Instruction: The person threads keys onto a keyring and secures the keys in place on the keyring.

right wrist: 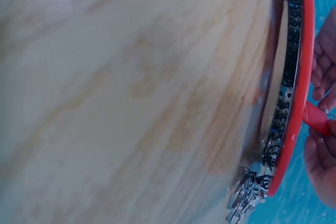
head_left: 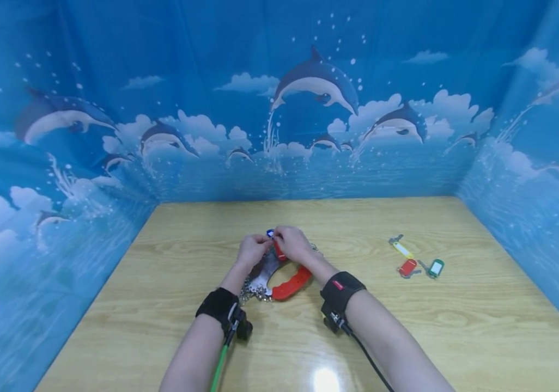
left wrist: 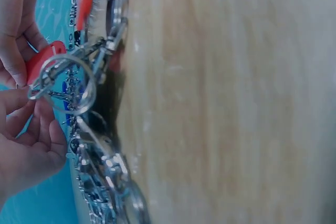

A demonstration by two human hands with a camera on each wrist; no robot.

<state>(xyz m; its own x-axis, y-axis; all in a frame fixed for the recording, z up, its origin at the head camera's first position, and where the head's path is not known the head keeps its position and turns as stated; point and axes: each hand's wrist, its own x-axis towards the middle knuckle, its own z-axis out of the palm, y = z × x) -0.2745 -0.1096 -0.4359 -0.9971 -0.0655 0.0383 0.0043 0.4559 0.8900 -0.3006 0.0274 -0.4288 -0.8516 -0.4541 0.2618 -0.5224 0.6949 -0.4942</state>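
Note:
A ring-shaped metal key holder with a red grip and a fringe of small clasps and rings lies on the table under both hands. At its far side, my right hand pinches a red key tag. My left hand meets it there, thumb and forefinger pinching at a small metal ring beside the tag. Near the fingertips is a blue key tag. In the right wrist view the red grip runs upright, with the red tag and fingers behind it.
To the right on the wooden table lie a yellow key tag, another red tag and a green tag, each with a key. A blue dolphin-printed curtain surrounds the table's back and sides.

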